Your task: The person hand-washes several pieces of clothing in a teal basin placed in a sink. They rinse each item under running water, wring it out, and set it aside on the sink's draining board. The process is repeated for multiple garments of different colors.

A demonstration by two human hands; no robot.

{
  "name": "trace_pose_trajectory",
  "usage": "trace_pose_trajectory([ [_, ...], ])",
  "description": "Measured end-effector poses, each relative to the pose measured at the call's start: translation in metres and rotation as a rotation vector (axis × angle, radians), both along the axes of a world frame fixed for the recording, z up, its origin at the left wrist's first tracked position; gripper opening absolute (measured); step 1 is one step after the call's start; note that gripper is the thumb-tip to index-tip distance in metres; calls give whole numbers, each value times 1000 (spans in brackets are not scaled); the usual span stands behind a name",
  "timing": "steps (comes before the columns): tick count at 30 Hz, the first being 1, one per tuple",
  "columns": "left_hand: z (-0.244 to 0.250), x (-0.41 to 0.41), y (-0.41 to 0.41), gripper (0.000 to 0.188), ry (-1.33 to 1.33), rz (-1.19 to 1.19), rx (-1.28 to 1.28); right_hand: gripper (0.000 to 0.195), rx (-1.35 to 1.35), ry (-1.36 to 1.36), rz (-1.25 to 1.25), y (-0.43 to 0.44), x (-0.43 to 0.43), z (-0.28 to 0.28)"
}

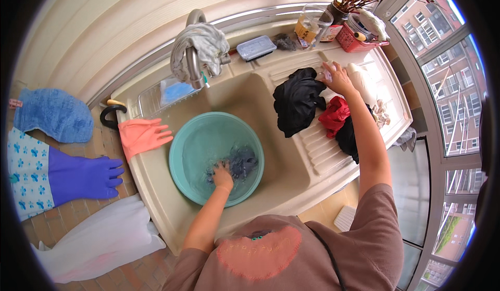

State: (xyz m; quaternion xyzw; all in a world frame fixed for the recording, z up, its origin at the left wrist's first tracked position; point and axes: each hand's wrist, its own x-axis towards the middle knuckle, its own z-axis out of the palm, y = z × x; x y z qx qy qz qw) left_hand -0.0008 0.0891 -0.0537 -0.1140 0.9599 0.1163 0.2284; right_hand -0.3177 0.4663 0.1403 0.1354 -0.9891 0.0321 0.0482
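Note:
A round teal plastic basin of water stands in the beige laundry sink. My left hand reaches into the water at a dark cloth; whether its fingers grip the cloth is unclear. Up on the ribbed drainboard, my right hand has its fingers on a small pale item, possibly a piece of soap. Just left of that hand lies a black garment, with a red cloth and another black cloth below. White cloth sits to its right.
A grey rag hangs over the metal faucet. Behind the sink are a brush, a clear plastic container and a red basket. A coral rubber glove drapes over the left rim, near a purple glove.

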Motion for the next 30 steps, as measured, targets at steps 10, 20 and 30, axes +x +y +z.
trace_pose_trajectory([
  [10, 119, 24, -50, 45, 392, 158, 675, 17, -1166, -614, 203, -126, 89, 86],
  [20, 217, 32, -93, 46, 730, 524, 1075, 42, -91, -618, 552, -279, 238, -176],
  [30, 184, -1, -83, 54, 647, 336, 1018, 86, -770, -854, 618, -282, 211, -70],
])
